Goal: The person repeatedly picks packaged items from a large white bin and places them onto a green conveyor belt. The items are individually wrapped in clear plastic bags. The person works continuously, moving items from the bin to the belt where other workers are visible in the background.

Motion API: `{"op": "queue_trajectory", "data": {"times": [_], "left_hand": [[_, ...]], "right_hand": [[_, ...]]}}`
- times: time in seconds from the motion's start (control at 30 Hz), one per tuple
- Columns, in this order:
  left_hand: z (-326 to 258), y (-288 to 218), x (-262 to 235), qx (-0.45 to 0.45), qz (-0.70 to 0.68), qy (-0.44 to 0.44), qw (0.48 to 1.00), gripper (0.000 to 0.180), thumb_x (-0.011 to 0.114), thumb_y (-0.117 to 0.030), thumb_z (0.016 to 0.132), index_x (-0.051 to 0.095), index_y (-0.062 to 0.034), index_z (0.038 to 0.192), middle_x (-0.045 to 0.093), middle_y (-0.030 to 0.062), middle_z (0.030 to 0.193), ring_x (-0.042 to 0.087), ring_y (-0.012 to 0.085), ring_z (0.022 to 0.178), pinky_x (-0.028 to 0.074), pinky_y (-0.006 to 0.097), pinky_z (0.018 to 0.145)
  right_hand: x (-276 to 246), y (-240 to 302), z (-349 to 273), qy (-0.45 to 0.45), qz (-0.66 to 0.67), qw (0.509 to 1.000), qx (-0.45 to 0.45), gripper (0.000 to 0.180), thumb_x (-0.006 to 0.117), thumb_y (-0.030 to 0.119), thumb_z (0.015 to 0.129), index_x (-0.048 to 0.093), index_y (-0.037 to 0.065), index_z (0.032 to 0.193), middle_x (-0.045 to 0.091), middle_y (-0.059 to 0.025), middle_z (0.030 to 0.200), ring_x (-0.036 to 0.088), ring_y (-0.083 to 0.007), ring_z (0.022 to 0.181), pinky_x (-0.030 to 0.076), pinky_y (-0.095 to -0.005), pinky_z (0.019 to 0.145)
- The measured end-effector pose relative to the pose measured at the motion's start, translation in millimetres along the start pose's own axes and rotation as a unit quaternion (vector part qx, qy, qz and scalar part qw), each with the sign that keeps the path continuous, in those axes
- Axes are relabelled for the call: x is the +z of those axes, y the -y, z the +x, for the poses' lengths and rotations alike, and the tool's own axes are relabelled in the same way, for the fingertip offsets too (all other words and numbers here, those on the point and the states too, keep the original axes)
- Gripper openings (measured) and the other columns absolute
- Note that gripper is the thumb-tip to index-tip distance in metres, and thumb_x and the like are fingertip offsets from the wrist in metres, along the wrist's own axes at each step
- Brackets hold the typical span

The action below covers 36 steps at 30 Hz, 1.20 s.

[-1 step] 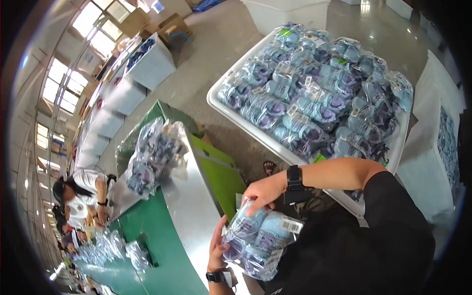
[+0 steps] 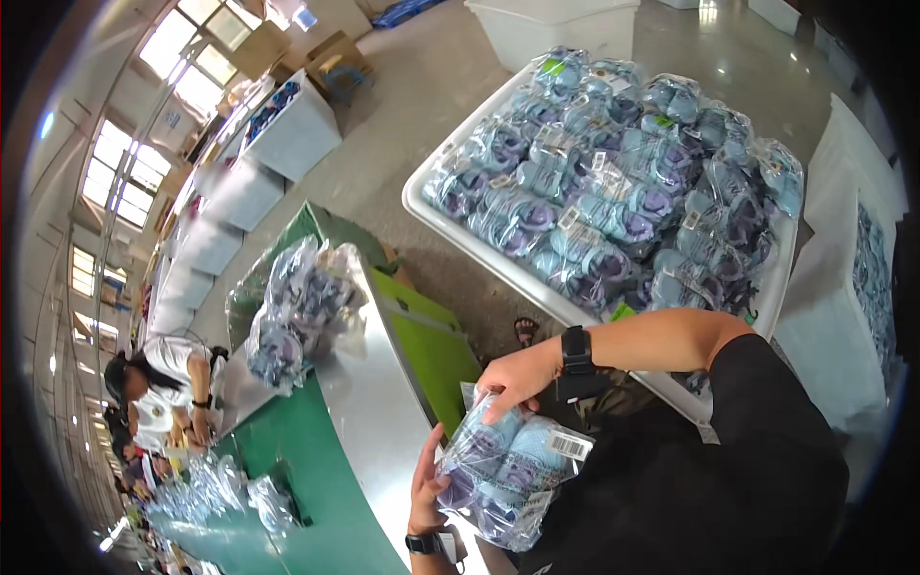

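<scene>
The right hand (image 2: 522, 376) is curling half-closed fingers over the top end of a plastic bag of shoes (image 2: 508, 465) and gripping it there. The left hand (image 2: 428, 494) is holding the bag's left side, its thumb pressing on the front and its fingers spreading loosely along the edge. The bag is sitting between both sets of fingers. Its shiny film is probably offering little grip, so the lower end could be slipping past the left fingers if that loose hold is failing. Hard pinching under the right fingertips could be creasing or splitting the film. The table (image 2: 350, 402) is standing just left of the left fingers, so a swinging bag could be knocking its edge. Beyond the right fingers, a tray (image 2: 489, 263) is holding many similar bags.
</scene>
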<state>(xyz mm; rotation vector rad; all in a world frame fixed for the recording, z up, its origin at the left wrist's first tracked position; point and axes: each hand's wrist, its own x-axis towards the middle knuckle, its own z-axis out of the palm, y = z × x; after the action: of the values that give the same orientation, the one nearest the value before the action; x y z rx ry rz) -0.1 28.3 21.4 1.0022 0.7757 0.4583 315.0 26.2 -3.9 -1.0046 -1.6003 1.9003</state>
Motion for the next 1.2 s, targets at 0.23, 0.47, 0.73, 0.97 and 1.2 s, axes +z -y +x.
{"op": "queue_trajectory", "data": {"times": [0.23,0.47,0.73,0.97,1.2], "left_hand": [[14,20,-39,0.055,0.016,-0.152,0.987,0.065,0.057,-0.018,0.102,0.031,0.0008,0.158,0.062,0.0209,0.131,0.068,0.0287,0.11,0.058,0.041,0.088],[28,61,-71,0.174,0.079,-0.411,0.891,0.028,0.062,-0.003,0.101,0.057,0.0042,0.128,0.069,0.0093,0.083,0.062,0.0094,0.062,0.05,0.02,0.055],[38,85,-84,0.129,0.08,-0.394,0.906,0.012,0.065,-0.008,0.101,0.061,0.0027,0.106,0.061,0.0059,0.074,0.053,0.0074,0.059,0.041,0.018,0.049],[34,80,-80,0.15,0.143,-0.371,0.905,0.024,0.066,-0.013,0.101,0.065,0.0062,0.115,0.066,0.0059,0.078,0.056,0.0086,0.064,0.047,0.022,0.054],[37,81,-75,0.193,0.087,-0.379,0.901,0.016,0.07,-0.01,0.099,0.069,0.0025,0.109,0.066,0.0018,0.073,0.052,0.0052,0.057,0.043,0.02,0.049]], "right_hand": [[-86,-3,-33,-0.204,0.033,0.978,-0.026,0.039,0.072,0.034,0.096,0.069,-0.002,0.113,0.069,-0.004,0.079,0.065,-0.0094,0.056,0.051,-0.024,0.047],[-235,-29,-89,-0.515,0.203,0.829,-0.083,0.027,0.071,0.027,0.096,0.073,0.001,0.102,0.07,-0.0043,0.078,0.067,-0.0121,0.058,0.054,-0.0249,0.05],[-425,-51,-95,-0.665,0.363,0.596,-0.268,0.032,0.07,0.024,0.096,0.066,-0.004,0.11,0.071,-0.0141,0.088,0.072,-0.0241,0.066,0.062,-0.0308,0.058],[-438,-79,-47,-0.635,0.312,0.7,-0.096,0.041,0.073,0.031,0.093,0.061,-0.005,0.109,0.073,-0.0189,0.087,0.072,-0.0224,0.067,0.058,-0.0294,0.054],[-319,-59,-40,-0.544,0.279,0.789,-0.069,0.024,0.069,0.025,0.099,0.063,0.004,0.109,0.072,-0.0084,0.09,0.073,-0.0182,0.077,0.06,-0.0295,0.063]]}}
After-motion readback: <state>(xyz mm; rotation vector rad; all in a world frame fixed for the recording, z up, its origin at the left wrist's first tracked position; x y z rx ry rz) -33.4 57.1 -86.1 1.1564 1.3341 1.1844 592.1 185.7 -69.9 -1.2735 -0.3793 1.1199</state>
